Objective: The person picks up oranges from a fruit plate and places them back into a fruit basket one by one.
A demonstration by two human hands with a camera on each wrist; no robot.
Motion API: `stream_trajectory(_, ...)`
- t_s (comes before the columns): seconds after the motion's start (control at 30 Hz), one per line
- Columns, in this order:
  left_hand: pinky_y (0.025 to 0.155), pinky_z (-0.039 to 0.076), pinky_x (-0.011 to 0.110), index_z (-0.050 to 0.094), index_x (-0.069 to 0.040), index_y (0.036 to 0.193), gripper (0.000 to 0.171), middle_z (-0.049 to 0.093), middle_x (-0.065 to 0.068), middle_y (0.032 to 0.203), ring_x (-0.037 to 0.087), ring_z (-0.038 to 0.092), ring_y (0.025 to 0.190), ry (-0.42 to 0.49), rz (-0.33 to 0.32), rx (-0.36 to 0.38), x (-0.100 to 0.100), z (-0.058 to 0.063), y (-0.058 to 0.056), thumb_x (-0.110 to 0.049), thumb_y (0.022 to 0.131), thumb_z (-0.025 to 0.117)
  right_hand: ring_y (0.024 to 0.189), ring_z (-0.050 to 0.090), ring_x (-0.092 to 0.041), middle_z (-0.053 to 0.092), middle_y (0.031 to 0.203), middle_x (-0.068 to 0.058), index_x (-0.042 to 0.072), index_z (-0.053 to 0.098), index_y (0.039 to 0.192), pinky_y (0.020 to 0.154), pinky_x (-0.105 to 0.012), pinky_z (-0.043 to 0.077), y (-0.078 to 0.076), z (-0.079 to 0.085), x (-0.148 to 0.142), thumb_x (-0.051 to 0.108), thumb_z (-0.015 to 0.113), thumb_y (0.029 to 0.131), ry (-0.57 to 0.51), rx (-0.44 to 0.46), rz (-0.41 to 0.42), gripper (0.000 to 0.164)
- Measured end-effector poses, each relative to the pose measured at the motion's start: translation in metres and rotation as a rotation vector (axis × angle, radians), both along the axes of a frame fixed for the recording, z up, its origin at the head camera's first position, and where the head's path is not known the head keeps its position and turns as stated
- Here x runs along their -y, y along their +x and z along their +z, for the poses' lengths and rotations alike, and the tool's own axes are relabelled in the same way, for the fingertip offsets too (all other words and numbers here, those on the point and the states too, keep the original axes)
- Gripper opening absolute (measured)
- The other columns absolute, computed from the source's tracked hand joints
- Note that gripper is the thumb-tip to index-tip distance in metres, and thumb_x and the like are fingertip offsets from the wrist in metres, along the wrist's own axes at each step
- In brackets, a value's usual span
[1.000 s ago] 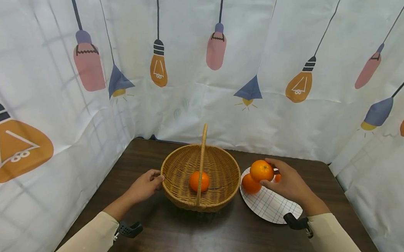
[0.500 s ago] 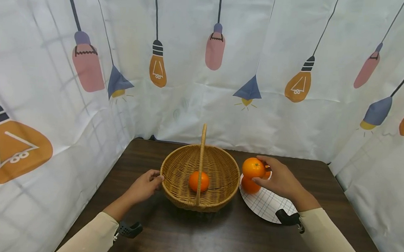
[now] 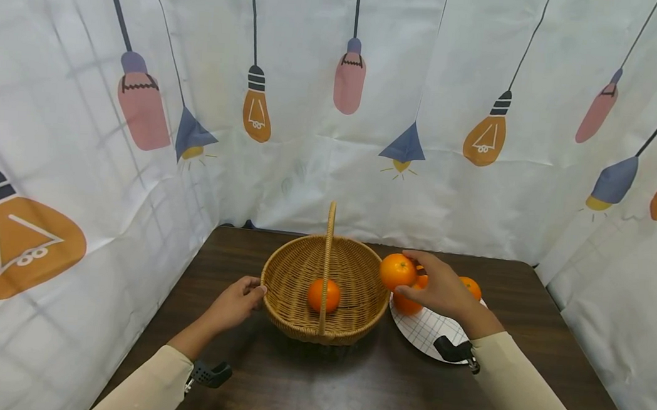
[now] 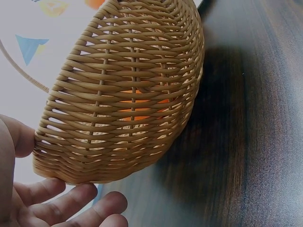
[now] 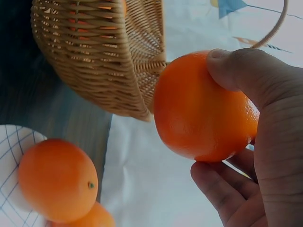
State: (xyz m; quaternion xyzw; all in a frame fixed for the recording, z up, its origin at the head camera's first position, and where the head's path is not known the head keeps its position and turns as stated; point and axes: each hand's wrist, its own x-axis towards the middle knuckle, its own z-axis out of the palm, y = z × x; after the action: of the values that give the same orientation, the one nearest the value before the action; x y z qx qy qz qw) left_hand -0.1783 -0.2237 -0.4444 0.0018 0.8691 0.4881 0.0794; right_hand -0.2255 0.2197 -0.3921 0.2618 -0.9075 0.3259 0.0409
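A wicker basket with a tall arched handle stands mid-table, one orange lying inside it. My left hand pinches the basket's left rim, thumb on one side and fingers on the other, as the left wrist view shows close up. Beside the basket's right rim, my right hand holds another orange between thumb and fingers, raised above the plate. On the white checked plate below rest several more oranges, partly hidden by the right hand in the head view.
A dark wooden table bears the basket and plate. White curtain cloth printed with lamps and bulbs surrounds it at the back and both sides. The basket's handle arches up over its middle.
My right hand has moved left with its orange, from over the plate to the basket's right rim. An orange at the plate's right has come into view. The left hand stays on the rim.
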Motion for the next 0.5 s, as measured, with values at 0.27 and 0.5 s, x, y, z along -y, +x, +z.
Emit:
stream_trajectory(0.27, 0.084, 0.058, 0.045, 0.047, 0.006, 0.143, 0.052, 0.065, 0.016, 0.119, 0.029, 0.067, 0.105, 0.0, -0.004, -0.005, 0.0, -0.001, -0.001, -0.032, 0.108, 0.051, 0.111, 0.064, -0.031, 0.061, 0.132, -0.011, 0.007, 0.049, 0.149, 0.093, -0.055, 0.052, -0.005, -0.003, 0.012, 0.034, 0.086, 0.085, -0.009, -0.01, 0.005, 0.078)
stream_trajectory(0.5, 0.084, 0.058, 0.045, 0.048, 0.005, 0.143, 0.054, 0.065, 0.016, 0.12, 0.03, 0.067, 0.106, -0.001, 0.003, -0.002, 0.001, -0.002, -0.001, -0.035, 0.108, 0.052, 0.109, 0.064, -0.025, 0.063, 0.127, -0.007, 0.007, 0.049, 0.149, 0.093, -0.049, 0.052, -0.008, -0.004, 0.027, 0.036, 0.086, 0.085, 0.03, 0.003, 0.024, 0.079)
